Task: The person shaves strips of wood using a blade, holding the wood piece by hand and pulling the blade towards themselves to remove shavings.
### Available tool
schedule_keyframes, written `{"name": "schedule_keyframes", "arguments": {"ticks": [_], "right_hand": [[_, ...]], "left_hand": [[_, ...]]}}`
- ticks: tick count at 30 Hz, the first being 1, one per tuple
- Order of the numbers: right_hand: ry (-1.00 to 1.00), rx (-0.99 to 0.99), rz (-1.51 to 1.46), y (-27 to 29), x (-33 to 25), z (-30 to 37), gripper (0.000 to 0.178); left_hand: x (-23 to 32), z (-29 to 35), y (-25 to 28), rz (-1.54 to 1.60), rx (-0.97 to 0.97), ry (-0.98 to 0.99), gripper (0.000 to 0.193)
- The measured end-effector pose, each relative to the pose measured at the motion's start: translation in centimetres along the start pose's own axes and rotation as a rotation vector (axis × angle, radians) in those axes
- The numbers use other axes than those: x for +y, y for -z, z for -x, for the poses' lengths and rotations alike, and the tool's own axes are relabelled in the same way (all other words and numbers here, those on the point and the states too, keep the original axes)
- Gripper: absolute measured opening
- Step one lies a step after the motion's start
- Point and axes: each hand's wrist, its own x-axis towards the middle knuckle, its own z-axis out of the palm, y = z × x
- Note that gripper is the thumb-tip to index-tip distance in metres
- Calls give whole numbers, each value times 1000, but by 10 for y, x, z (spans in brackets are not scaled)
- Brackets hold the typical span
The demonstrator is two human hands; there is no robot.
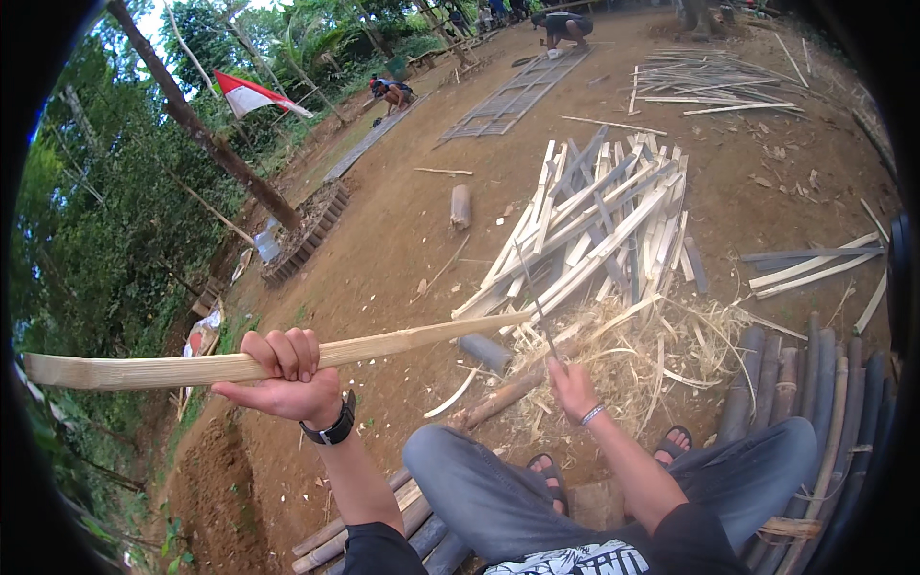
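Note:
My left hand point(299, 385) is wrapped around a long, pale split-bamboo strip point(412, 340), its fingers over the top and its thumb along the underside. The strip lies nearly level across the left of the view, rising slightly toward its right end. In my right hand point(575, 389) is the handle of a knife with a long, thin blade point(537, 307), pointing up and away from me. That blade crosses near the strip's right end; whether the two touch I cannot tell. Below it, curly bamboo shavings point(642, 356) cover the ground.
Split bamboo strips point(599, 225) form a large pile ahead, with more strips point(714, 81) farther right. Bamboo poles point(815, 393) lie at my right, and a short bamboo piece point(486, 353) ahead. Two people crouch near slatted panels point(517, 94) at the back. A tree trunk stands left.

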Motion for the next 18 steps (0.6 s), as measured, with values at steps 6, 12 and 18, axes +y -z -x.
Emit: {"name": "schedule_keyframes", "arguments": {"ticks": [6, 12, 18], "right_hand": [[103, -255, -67, -31, -92, 43, 69], [-119, -157, 343, -18, -5, 14, 74], [-251, -46, 349, 9, 12, 10, 71]], "left_hand": [[-15, 14, 19, 26, 9, 26, 63], [2, 12, 13, 62, -213, -3, 64], [14, -1, 25, 95, -412, -13, 68]]}}
